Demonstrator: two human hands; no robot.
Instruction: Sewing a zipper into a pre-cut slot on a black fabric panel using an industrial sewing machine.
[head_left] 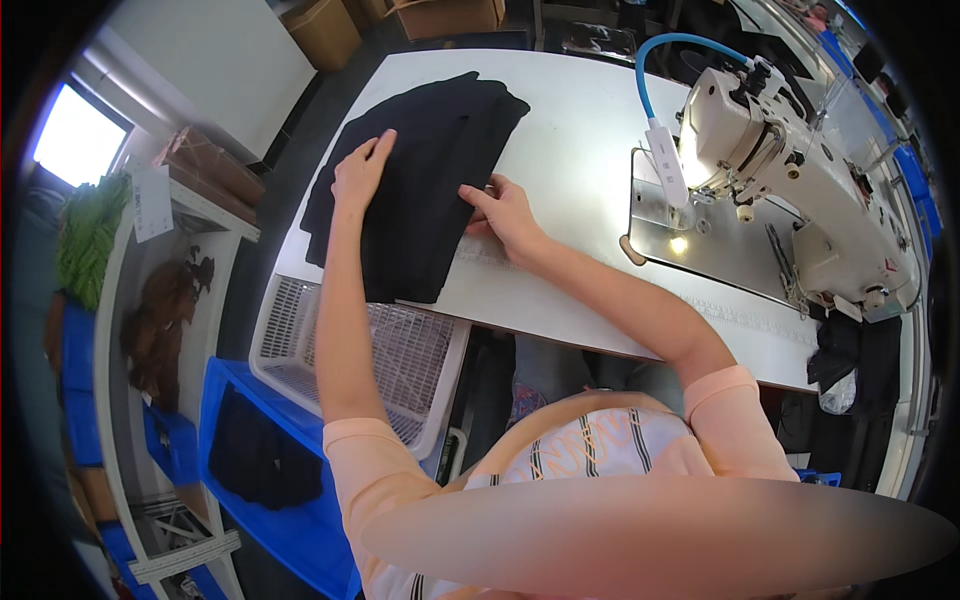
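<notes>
White mesh basket (300, 330) below table edge. Left hand (360, 172), fingers flat and open, pressed on black fabric stack (420, 180) lying on white table (580, 130); right hand (505, 212) pinched stack's near edge. Judged soft, light, floppy; best gripped along edges. Sewing machine (790, 150) beyond.

Matt black cloth (420, 180) on a smooth white table (570, 130); basket (400, 350) probably plastic.

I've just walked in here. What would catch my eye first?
Probably the stack of black fabric at the left end of the white table, with the left hand flat on top and the right hand at its right edge. Next, the white sewing machine at the right, its lamp lit.
</notes>
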